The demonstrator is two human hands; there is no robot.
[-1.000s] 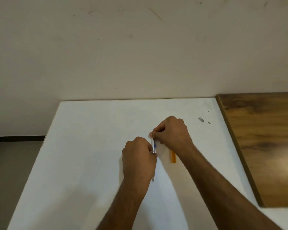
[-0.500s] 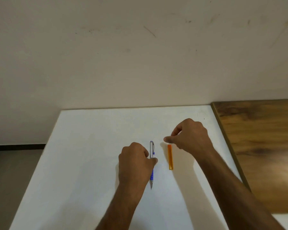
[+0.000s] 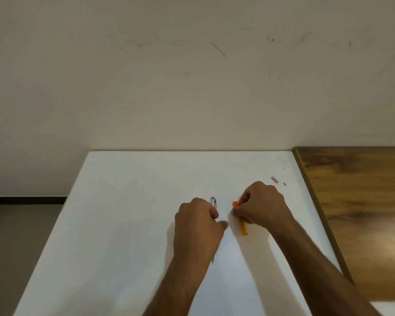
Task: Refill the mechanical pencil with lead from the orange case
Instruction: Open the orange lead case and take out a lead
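A silver and blue mechanical pencil (image 3: 213, 202) lies lengthwise on the white table (image 3: 128, 224), and my left hand (image 3: 197, 226) covers its middle, fingers curled on it; its tip (image 3: 212, 261) pokes out near my wrist. To its right, my right hand (image 3: 263, 205) pinches the slim orange lead case (image 3: 242, 226) near its far end, with the case's lower end resting on the table. A small silver cap (image 3: 274, 179) and a tiny grey piece (image 3: 284, 184) lie apart at the far right of the table.
A wooden surface (image 3: 360, 213) adjoins the white table on the right. A plain wall (image 3: 192, 76) rises directly behind the table. The floor (image 3: 21, 236) shows beyond the table's left edge.
My right hand left the pencil's top, moved right and took hold of the orange case. My left hand lowered the pencil flat to the table and stays on it.
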